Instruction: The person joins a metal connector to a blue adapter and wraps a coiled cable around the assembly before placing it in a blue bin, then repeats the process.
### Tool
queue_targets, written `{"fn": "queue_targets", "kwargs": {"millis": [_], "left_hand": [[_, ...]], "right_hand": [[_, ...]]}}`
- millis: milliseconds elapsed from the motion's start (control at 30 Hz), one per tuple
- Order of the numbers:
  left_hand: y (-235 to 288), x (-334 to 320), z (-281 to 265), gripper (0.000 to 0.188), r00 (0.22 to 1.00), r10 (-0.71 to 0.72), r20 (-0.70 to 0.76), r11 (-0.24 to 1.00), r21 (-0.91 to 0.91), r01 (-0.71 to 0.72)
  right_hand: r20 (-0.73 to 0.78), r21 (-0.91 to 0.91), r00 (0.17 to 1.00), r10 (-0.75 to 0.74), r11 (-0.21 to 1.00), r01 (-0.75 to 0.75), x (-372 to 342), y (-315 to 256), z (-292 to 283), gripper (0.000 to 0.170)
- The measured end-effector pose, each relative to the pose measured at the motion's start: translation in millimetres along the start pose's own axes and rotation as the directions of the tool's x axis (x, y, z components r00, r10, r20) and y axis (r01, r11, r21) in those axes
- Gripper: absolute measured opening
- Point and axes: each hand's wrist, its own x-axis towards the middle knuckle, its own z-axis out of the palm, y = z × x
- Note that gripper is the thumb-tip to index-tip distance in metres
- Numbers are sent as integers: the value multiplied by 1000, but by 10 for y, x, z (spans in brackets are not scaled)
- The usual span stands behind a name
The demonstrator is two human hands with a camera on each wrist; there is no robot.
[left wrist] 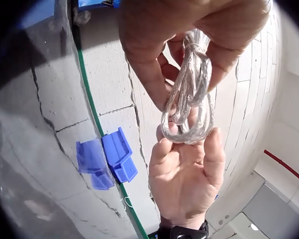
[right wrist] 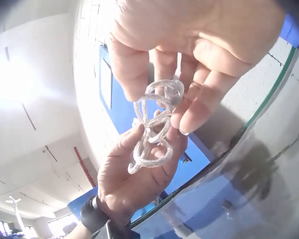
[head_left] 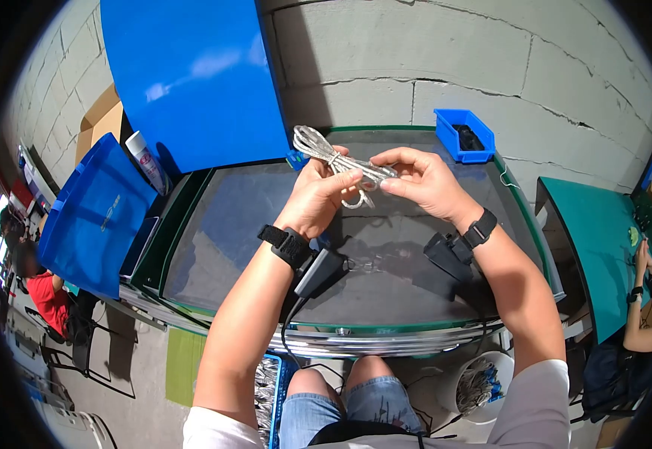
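A bundle of silvery braided cable [head_left: 312, 142] is held up above the dark tabletop, wound in loops and bound with a tie near its middle. My left hand [head_left: 315, 194] grips it around the tied part, thumb on top. At the other end of the bundle, my right hand [head_left: 427, 183] pinches the loops between thumb and fingers. The left wrist view has the looped end of the cable [left wrist: 187, 84] facing the right hand [left wrist: 187, 181]. From the right wrist, the loops of the cable [right wrist: 152, 163] spread over the left palm [right wrist: 124, 181].
A blue bin [head_left: 483, 156] with black items sits at the table's [head_left: 393, 303] back right. Left of the table are a spray can [head_left: 148, 161] and a large blue panel [head_left: 191, 75]. A white bucket [head_left: 449, 393] of cables stands below. Another person's arm [head_left: 648, 337] is at far right.
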Motion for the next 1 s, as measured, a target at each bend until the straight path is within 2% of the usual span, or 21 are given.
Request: {"fn": "queue_targets", "kwargs": {"millis": [33, 67, 133, 200, 267, 333, 367, 400, 467, 500, 733, 800, 1000], "left_hand": [[-3, 9, -7, 56, 1000, 16, -3, 1000, -24, -16], [-15, 9, -21, 56, 1000, 15, -6, 1000, -24, -15], [-35, 26, -40, 46, 999, 36, 6, 999, -37, -35], [-11, 30, -14, 41, 999, 45, -3, 998, -38, -46], [2, 10, 16, 36, 999, 49, -14, 998, -42, -50], [14, -9, 34, 33, 997, 79, -26, 992, -100, -81], [1, 2, 32, 33, 995, 93, -31, 987, -127, -96], [-27, 24, 1, 33, 996, 90, -30, 988, -126, -93], [-61, 60, -55, 32, 990, 140, -24, 983, -120, -142], [-68, 58, -62, 31, 990, 133, -37, 984, -113, -137], [0, 3, 19, 29, 998, 57, -18, 998, -6, -57], [-9, 7, -2, 29, 999, 41, -14, 998, 37, -41], [7, -7, 27, 31, 998, 48, -28, 999, -9, -48]], "right_hand": [[-27, -56, 999, -22, 998, 20, -4, 10, 32, 32], [-52, -114, 998, -47, 993, 40, -3, 12, 69, 33], [-47, -109, 998, -48, 993, 42, -11, -17, 153, 36], [-8, -202, 980, -200, 960, 194, 0, -27, 175, 40], [-7, -177, 983, -183, 968, 179, -4, -13, 137, 42], [-40, -124, 997, -68, 990, 63, 1, 18, 65, 42], [-69, -128, 996, -56, 991, 46, 7, 58, 41, 31], [-72, -126, 996, -55, 991, 45, 2, 57, 26, 31], [-13, -277, 998, 66, 958, -68, -2, 39, 5, 22], [-25, -272, 1000, 18, 962, -24, -8, 39, 49, 20], [-10, -363, 1000, 16, 932, -18, -36, -31, 95, 17], [-24, -386, 999, -33, 922, 21, -44, -38, 112, 15], [41, -348, 998, -42, 936, 54, -31, -21, 84, 11]]}}
